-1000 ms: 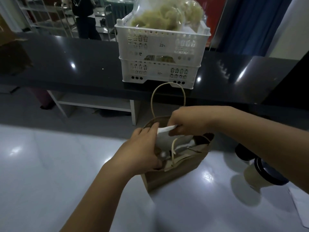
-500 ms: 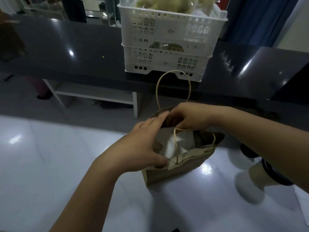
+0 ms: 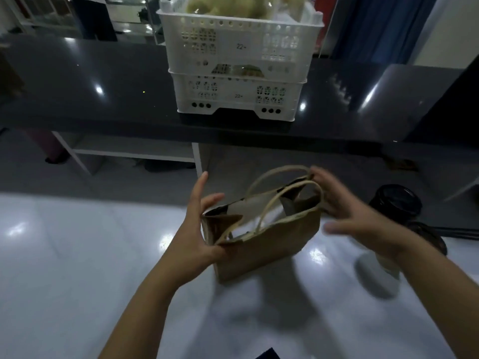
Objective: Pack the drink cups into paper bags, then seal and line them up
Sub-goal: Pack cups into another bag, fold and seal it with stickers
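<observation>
Flanking the paper bag (image 3: pixel 272 247), left hand (image 3: pixel 197 229) pinches its end; right hand (image 3: pixel 355 218) has fingers spread.

Premises: takeaway drink or food shop, viewed from the serving side; white glossy worktop (image 3: pixel 77 255) set below a raised, dark polished counter (image 3: pixel 103 81); two stacked white perforated plastic crates (image 3: pixel 238 95) on the counter, each marked "22", the upper one holding clear-bagged pale yellow goods; brown paper bag (image 3: pixel 272 244) with cord handles on the worktop; black-lidded drink cups (image 3: pixel 395 200) near it on the right; white open shelf (image 3: pixel 129 151) below counter level; display shelving (image 3: pixel 39 9) and blue curtain (image 3: pixel 375 24) beyond.
</observation>
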